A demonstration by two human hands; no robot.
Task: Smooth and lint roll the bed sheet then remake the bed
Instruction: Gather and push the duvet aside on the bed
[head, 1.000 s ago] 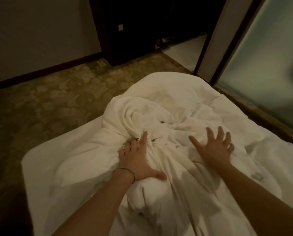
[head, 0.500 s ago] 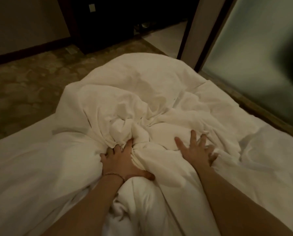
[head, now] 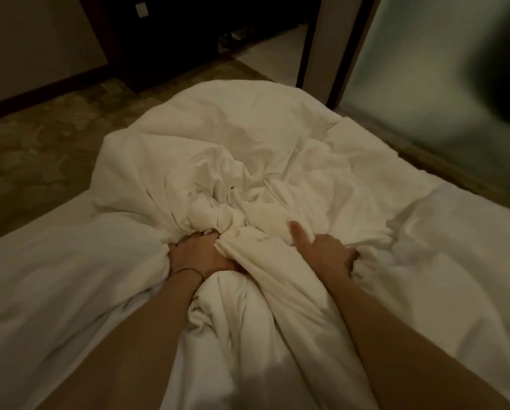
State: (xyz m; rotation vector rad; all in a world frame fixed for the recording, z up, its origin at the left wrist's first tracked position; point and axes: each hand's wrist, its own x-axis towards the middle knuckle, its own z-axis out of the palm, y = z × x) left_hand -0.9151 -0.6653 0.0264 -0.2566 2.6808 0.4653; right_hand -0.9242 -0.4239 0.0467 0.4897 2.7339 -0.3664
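Note:
A white duvet (head: 224, 149) lies bunched in a crumpled heap across the middle of the bed. The flat white bed sheet (head: 46, 279) shows on the mattress to the left and right of the heap. My left hand (head: 197, 254), with a thin band at the wrist, is closed on a gathered fold of the duvet. My right hand (head: 326, 253) grips another fold just to the right, fingers buried in the cloth and the thumb sticking up. No lint roller is in view.
Patterned carpet (head: 40, 155) runs along the left and far side of the bed. A frosted glass panel (head: 419, 69) in a dark frame stands at the right. Beyond the bed's far end are a dark cabinet (head: 174, 34) and a pale tiled floor (head: 274, 60).
Both hands went from lying spread on the duvet to closing on its folds. The heap has been drawn nearer and the view has shifted forward over the bed.

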